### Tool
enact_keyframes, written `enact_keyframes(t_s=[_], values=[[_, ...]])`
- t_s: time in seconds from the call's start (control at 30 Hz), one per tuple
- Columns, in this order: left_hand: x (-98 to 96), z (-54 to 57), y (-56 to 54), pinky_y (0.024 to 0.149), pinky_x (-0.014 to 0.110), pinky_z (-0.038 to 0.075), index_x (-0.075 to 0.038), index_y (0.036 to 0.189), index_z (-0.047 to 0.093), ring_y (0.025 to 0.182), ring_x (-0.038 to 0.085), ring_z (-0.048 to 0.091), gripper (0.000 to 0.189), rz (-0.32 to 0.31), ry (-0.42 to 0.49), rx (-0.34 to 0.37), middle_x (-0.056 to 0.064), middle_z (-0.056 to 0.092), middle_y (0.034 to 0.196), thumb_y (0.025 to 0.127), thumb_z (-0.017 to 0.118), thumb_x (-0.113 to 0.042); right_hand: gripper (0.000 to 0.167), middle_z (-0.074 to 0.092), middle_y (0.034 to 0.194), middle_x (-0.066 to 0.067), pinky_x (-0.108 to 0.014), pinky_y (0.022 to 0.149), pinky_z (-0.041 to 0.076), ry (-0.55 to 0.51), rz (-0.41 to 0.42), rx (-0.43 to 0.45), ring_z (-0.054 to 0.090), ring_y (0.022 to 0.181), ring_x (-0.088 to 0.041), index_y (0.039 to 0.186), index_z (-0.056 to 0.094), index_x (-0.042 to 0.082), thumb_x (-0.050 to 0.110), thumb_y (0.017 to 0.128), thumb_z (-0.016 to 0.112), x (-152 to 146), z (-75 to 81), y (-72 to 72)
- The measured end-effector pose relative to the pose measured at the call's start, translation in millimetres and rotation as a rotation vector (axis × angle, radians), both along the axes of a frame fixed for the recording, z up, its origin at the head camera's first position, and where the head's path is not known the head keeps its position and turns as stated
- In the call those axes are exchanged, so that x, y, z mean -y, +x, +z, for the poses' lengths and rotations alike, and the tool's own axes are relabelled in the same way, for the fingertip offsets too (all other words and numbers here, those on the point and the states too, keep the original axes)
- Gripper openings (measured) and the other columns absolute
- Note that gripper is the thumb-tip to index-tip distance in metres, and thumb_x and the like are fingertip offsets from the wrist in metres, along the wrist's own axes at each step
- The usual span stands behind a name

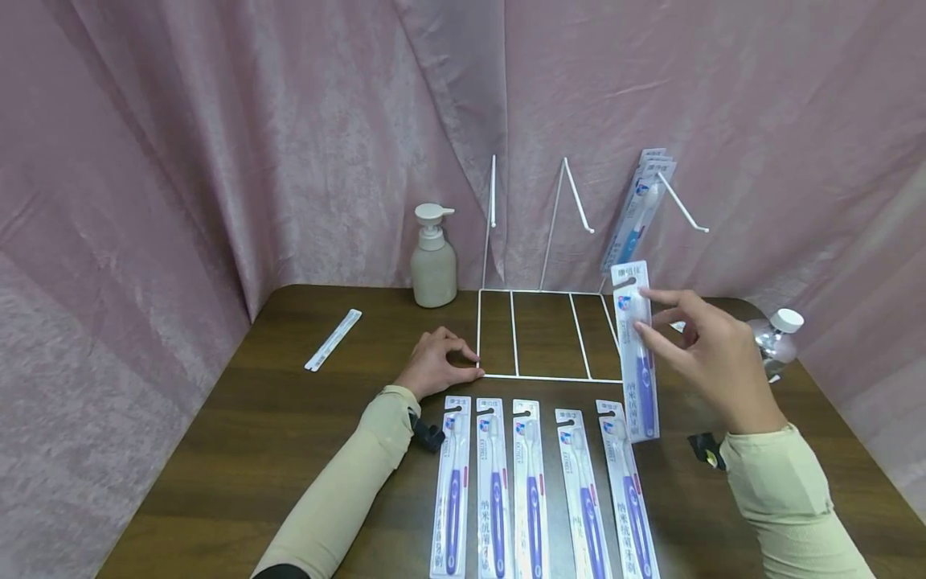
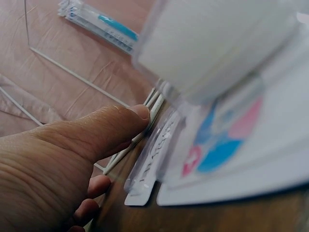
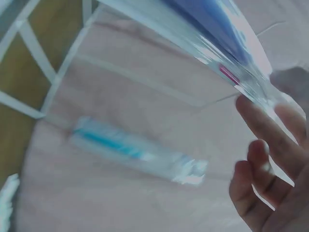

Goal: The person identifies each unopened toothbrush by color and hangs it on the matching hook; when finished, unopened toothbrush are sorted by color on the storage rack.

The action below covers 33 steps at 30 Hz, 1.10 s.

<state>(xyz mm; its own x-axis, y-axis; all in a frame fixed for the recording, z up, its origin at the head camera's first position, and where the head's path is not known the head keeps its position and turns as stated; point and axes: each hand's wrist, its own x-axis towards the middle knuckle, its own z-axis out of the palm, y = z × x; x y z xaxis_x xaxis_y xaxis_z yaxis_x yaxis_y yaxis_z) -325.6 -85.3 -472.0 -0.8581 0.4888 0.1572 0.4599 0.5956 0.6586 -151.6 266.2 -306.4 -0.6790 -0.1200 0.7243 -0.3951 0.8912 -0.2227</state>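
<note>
My right hand (image 1: pixel 712 354) pinches the edge of a packaged toothbrush (image 1: pixel 637 362) with a purple handle, held upright just in front of the rack's right side. At the front left corner of the white wire rack (image 1: pixel 550 378), my left hand (image 1: pixel 437 362) grips the base wire between thumb and fingers; the left wrist view shows the thumb (image 2: pixel 113 123) on it. Three hooks rise at the back of the rack. Several packs with blue toothbrushes (image 1: pixel 637 211) hang on the right hook; the middle hook (image 1: pixel 579 197) and left hook (image 1: pixel 493 191) are bare.
Several purple toothbrush packs (image 1: pixel 531 490) lie in a row on the wooden table (image 1: pixel 289 450), before the rack. A pump bottle (image 1: pixel 434 269) stands behind left, near a slim white packet (image 1: pixel 333 340). A clear bottle (image 1: pixel 777 342) with a white cap is partly behind my right hand.
</note>
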Motion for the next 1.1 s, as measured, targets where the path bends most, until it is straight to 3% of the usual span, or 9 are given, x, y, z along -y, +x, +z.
enact_keyframes(t_s=[0.13,0.33,0.63,0.8,0.97,1.1], values=[[1.3,-0.3,0.6,0.098,0.046,0.042,-0.034,0.095,0.081,0.113,0.025,0.048,0.021,0.002,0.008,0.010,-0.001,0.059,0.120,0.082,0.091,-0.046,0.052,0.079,0.086,-0.007,-0.016,0.055,0.036,-0.033,0.056,-0.120,0.047,0.056,-0.006,0.127,0.074,0.011,0.003,0.078,0.091,20,23.0,-15.7],[1.9,-1.5,0.1,0.097,0.045,0.043,-0.035,0.094,0.081,0.110,0.024,0.049,0.021,0.002,0.007,0.004,-0.002,0.060,0.118,0.081,0.091,-0.048,0.049,0.079,0.088,-0.009,-0.014,0.054,0.035,-0.077,0.069,-0.160,0.047,0.053,-0.006,0.127,0.074,0.009,0.002,0.081,0.090,37,34.6,-29.9],[3.2,1.5,-3.0,0.099,0.045,0.042,-0.035,0.095,0.080,0.112,0.024,0.048,0.020,0.008,0.003,0.008,-0.002,0.059,0.121,0.082,0.090,-0.047,0.045,0.080,0.088,-0.008,-0.013,0.052,0.035,-0.108,0.091,-0.138,0.048,0.053,-0.004,0.129,0.073,0.012,0.007,0.087,0.088,46,34.0,-47.3],[3.5,2.3,-2.4,0.097,0.045,0.043,-0.034,0.094,0.081,0.110,0.023,0.049,0.020,0.005,0.013,-0.001,-0.002,0.060,0.120,0.081,0.091,-0.046,0.042,0.080,0.088,-0.008,-0.014,0.053,0.036,-0.136,0.065,-0.117,0.052,0.055,-0.006,0.129,0.073,0.014,0.011,0.089,0.086,51,28.1,-61.1],[2.3,4.0,1.0,0.099,0.045,0.043,-0.035,0.094,0.080,0.112,0.023,0.048,0.020,0.001,0.006,0.014,-0.003,0.059,0.121,0.082,0.091,-0.046,0.040,0.080,0.092,-0.010,-0.016,0.054,0.036,-0.174,-0.002,-0.076,0.056,0.056,-0.016,0.128,0.070,0.011,0.018,0.092,0.084,55,21.6,-82.2],[0.8,2.9,2.7,0.099,0.045,0.042,-0.036,0.094,0.080,0.112,0.022,0.048,0.019,0.004,0.006,0.015,-0.004,0.059,0.119,0.081,0.091,-0.046,0.040,0.080,0.097,-0.014,-0.022,0.056,0.035,-0.216,-0.045,-0.062,0.059,0.059,-0.021,0.130,0.068,0.010,0.022,0.094,0.083,57,19.5,-107.7]])
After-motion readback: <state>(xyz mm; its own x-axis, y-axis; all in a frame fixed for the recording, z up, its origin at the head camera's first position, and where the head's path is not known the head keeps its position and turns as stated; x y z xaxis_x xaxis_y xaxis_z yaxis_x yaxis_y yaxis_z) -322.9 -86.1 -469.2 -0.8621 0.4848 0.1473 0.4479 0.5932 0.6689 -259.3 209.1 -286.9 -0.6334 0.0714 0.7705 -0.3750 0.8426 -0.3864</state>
